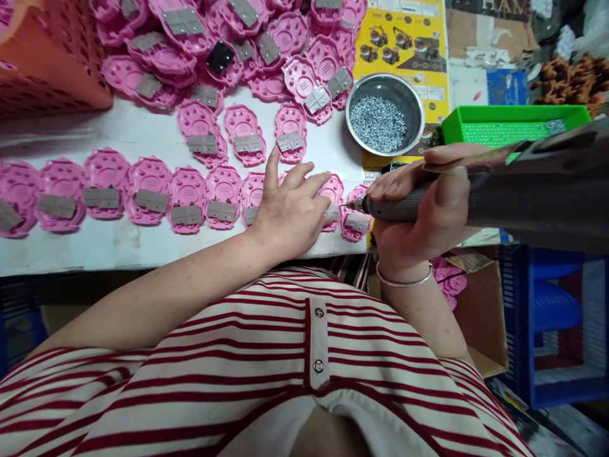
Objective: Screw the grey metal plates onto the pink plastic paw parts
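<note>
Landmark: 1 metal bowl (413, 130) of small screws, on the white counter (71, 251).
Item: 1 pink casing (335, 185) with a grey plate (332, 213), in the row on the near side of the bowl, to its left. Its long axis ran away from the wearer, the plate crosswise; it lay at the right edge of the left hand.
Left hand (290, 219): palm down, fingers spread, fingertips over that casing; the nearer of the 2.
Right hand (431, 231): wrapped round 1 grey power driver (504, 203), near side of the bowl; the bit (343, 205) pointed left at the plate's right edge, contact unclear.
Also: 1 end casing (356, 222), just right of the bit; 3 casings left of the bowl; 1 green tray (514, 113) right of it.
</note>
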{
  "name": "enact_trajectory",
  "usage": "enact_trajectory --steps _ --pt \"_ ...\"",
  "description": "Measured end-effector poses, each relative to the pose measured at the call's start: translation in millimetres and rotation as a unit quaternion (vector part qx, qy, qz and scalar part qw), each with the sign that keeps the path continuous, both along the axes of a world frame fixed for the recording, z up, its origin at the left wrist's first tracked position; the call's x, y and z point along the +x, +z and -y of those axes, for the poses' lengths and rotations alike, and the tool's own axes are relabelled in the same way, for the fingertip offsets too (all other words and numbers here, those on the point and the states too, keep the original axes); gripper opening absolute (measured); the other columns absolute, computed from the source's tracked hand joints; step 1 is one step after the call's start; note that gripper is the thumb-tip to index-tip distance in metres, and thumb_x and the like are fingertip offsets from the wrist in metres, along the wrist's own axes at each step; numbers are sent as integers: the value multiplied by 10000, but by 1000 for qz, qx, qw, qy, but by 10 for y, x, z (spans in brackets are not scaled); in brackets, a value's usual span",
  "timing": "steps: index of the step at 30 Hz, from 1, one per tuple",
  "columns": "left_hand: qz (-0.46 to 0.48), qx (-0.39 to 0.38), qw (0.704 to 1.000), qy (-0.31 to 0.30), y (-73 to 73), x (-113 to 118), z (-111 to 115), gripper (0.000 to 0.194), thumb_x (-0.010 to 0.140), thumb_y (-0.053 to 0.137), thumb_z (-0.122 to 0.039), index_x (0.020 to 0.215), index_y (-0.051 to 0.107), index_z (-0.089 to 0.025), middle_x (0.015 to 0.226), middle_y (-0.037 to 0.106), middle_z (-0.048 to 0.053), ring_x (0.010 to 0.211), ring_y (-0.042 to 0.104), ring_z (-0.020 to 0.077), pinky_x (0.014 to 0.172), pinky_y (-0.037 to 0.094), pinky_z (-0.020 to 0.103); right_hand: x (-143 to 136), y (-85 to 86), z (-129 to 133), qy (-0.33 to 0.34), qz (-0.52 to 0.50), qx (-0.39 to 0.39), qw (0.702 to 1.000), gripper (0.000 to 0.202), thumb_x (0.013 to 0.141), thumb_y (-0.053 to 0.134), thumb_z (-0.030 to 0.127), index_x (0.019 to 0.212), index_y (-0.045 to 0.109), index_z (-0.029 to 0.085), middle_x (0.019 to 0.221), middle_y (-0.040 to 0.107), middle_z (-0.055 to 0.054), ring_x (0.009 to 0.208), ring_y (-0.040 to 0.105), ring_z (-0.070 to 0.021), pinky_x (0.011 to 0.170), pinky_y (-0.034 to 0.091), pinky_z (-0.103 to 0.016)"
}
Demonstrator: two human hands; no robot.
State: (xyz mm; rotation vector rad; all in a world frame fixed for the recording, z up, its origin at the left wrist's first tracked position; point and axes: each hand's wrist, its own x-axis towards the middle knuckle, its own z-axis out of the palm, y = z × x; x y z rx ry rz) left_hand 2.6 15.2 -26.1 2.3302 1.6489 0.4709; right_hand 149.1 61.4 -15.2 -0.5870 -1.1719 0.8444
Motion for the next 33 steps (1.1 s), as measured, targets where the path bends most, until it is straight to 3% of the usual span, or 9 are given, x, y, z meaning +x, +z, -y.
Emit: enact_trajectory --steps 6,9,14,19,27,33 --pt "-16 4 1000 -8 -14 4 -3 246 993 572 -290 1080 802 -292 1323 728 59 1273 578 358 1194 237 760 4 16 44 22 7 -9 1000 152 898 668 390 972 701 262 557 508 79 445 464 -82 467 445 -263" --pt "-36 15 999 -12 -17 11 -16 241 987 591 -302 1086 801 -242 1251 742 91 1173 608 336 1198 285 689 -1 64 80 -2 44 -35 998 171 875 688 455 941 682 298 555 490 75 447 454 -98 472 436 -283" --pt "-78 18 997 -21 -10 10 -48 286 998 574 -343 1004 803 -172 1084 732 136 1011 619 323 941 478 522 -28 87 65 -34 63 -40 997 251 825 704 564 899 673 327 524 466 85 422 421 -107 455 417 -293" --pt "-75 14 997 -27 -2 14 -59 302 1021 520 -320 1029 798 -204 1016 733 116 963 602 308 880 441 487 -34 52 16 -33 36 -41 998 277 834 706 538 862 645 269 502 427 91 394 383 -88 479 440 -286" --pt "-70 -4 997 -22 11 15 -70 252 992 574 -301 1070 803 -230 1042 739 102 986 608 311 916 420 501 -3 67 47 -18 70 -60 996 262 862 672 572 872 642 312 520 447 81 440 468 -112 537 456 -307" --pt "-63 4 998 -26 -8 5 -57 263 986 552 -252 1062 804 -251 1060 738 100 1023 615 309 988 397 543 -19 55 17 -3 22 -34 999 200 870 685 477 892 700 278 514 485 81 404 429 -90 458 412 -278"
